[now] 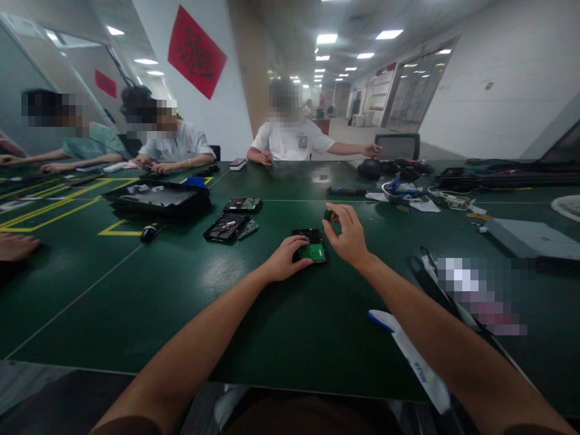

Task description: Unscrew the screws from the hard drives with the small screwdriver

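A black hard drive (pixel 312 244) with a green circuit board facing up lies on the dark green table (pixel 254 314) in front of me. My left hand (pixel 286 258) rests on its left edge, fingers curled over the drive and pressing it down. Just right of the drive, my right hand (pixel 347 232) is raised, and its fingertips pinch the dark handle of a small tool (pixel 330 214) that stands above the drive's far right corner. The tool's tip is hidden.
More opened drives (pixel 226 228) and a board (pixel 243 205) lie to the far left, beside a black tray (pixel 156 199) and a mouse (pixel 148 232). Three people sit across the table. Cables and tools (pixel 401 187) clutter the right; a lanyard (pixel 410 359) lies near my right arm.
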Motion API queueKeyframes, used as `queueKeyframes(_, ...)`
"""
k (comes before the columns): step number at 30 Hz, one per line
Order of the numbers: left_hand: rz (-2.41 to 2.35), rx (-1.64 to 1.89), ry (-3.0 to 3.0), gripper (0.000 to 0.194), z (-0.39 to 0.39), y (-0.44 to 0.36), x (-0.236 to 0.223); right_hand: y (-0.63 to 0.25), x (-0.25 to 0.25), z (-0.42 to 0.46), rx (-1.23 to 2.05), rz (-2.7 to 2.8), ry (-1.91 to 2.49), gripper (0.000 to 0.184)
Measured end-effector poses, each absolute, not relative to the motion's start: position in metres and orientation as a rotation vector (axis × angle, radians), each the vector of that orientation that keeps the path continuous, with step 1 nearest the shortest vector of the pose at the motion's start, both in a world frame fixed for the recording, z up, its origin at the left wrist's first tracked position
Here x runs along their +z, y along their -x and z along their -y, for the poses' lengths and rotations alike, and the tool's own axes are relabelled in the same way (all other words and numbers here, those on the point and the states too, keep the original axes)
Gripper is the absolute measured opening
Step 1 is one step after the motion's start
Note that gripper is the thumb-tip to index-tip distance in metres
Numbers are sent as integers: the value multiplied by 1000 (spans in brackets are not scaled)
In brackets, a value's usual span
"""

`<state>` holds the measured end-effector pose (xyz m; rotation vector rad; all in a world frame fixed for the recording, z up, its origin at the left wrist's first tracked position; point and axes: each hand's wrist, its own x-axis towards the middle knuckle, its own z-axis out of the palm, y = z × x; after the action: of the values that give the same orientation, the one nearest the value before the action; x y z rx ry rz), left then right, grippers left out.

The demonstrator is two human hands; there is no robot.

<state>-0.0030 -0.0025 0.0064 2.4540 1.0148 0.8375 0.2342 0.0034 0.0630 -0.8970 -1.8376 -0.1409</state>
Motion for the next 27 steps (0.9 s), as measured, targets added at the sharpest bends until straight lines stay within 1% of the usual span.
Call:
queueKeyframes(9, -1024, 817, -2446, 60, 3, 3, 8, -234, 63, -4, -157, 1824, 900, 42)
queueKeyframes(16, -1022, 813, -2440, 59, 4, 4, 9, -236, 70, 0, -221, 1704, 916, 44)
queueKeyframes(21, -1044, 795, -2441, 58, 3, 4, 8, -244, 66, -8, -177, 1674, 1034, 39)
queueKeyframes(27, -1038, 797, -2460, 58, 3, 3, 8, -264, 37, -36, -11, 1654, 1368, 30)
